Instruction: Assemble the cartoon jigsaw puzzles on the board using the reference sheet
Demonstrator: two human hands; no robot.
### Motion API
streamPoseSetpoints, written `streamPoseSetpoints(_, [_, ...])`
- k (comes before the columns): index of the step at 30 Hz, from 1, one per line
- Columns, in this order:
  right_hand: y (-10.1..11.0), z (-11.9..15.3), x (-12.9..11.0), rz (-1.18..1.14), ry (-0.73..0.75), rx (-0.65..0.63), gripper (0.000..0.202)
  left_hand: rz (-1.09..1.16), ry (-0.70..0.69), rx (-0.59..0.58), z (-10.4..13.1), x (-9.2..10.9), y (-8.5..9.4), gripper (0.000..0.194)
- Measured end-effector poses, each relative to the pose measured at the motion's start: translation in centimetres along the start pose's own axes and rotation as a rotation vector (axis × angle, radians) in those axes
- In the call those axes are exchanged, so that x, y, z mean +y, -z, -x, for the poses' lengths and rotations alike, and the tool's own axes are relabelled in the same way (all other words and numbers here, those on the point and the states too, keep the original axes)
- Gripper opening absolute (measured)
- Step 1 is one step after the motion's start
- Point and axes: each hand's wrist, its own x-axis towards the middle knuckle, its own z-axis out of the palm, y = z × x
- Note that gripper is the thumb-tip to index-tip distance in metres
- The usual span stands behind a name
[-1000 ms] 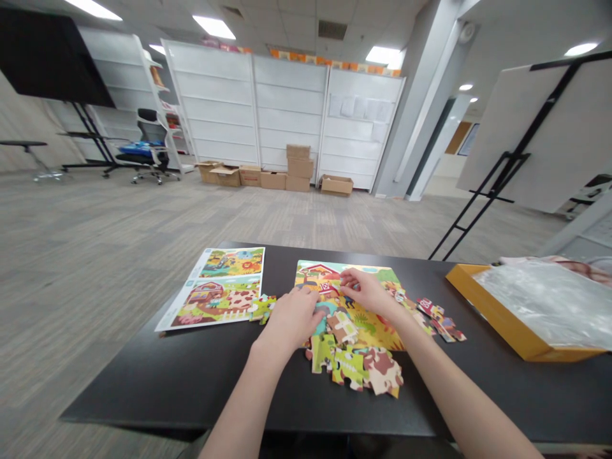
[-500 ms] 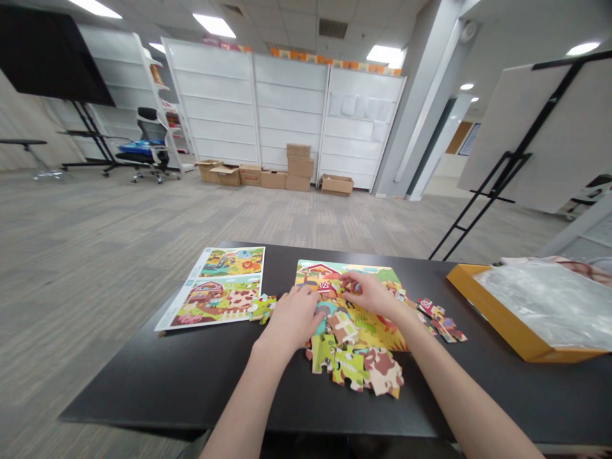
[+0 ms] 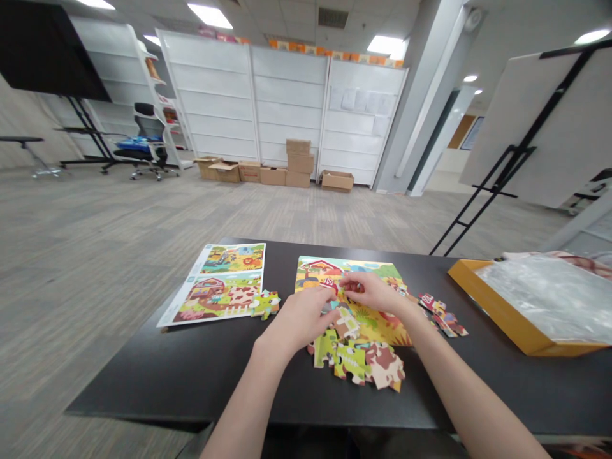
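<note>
A colourful picture board (image 3: 382, 271) lies on the black table, with both hands over it. My left hand (image 3: 308, 313) rests on its left part, fingers bent toward a red barn piece (image 3: 329, 285); what lies under the fingertips is hidden. Just right of that piece, my right hand (image 3: 370, 290) has its fingers curled together over the board, and anything between them is too small to make out. Loose puzzle pieces (image 3: 350, 362) are heaped at the board's near edge. More pieces (image 3: 442, 315) lie to its right.
A printed picture sheet (image 3: 224, 284) lies at the left with green pieces (image 3: 265, 304) at its right edge. An orange box (image 3: 507, 319) holding clear plastic stands at the right. The black table (image 3: 191, 376) ends in front of my body.
My left hand has moved slightly right, toward my right hand, and its fingers now reach the barn piece. My right hand has stayed nearly in place. The view has shifted slightly.
</note>
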Motion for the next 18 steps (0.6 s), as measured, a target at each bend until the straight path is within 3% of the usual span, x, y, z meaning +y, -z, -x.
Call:
streamPoseSetpoints(5, [0.1, 0.0, -0.9, 0.134, -0.004, 0.055, 0.02, 0.159, 0.014, -0.023, 0.1, -1.1, 0.3, 0.023])
streamPoseSetpoints(10, [-0.6, -0.1, -1.0, 0.221, 0.014, 0.07, 0.033, 0.185, 0.132, 0.196, 0.8, -4.3, 2.1, 0.03])
streamPoseSetpoints(15, [-0.2, 0.2, -0.9, 0.205, 0.012, 0.037, 0.026, 0.201, 0.154, 0.079, 2.0, -5.0, 2.8, 0.033])
streamPoseSetpoints(18, [0.4, 0.4, -0.9, 0.2, 0.019, 0.006, 0.027, 0.177, 0.137, 0.0, 2.6, -4.6, 2.6, 0.049])
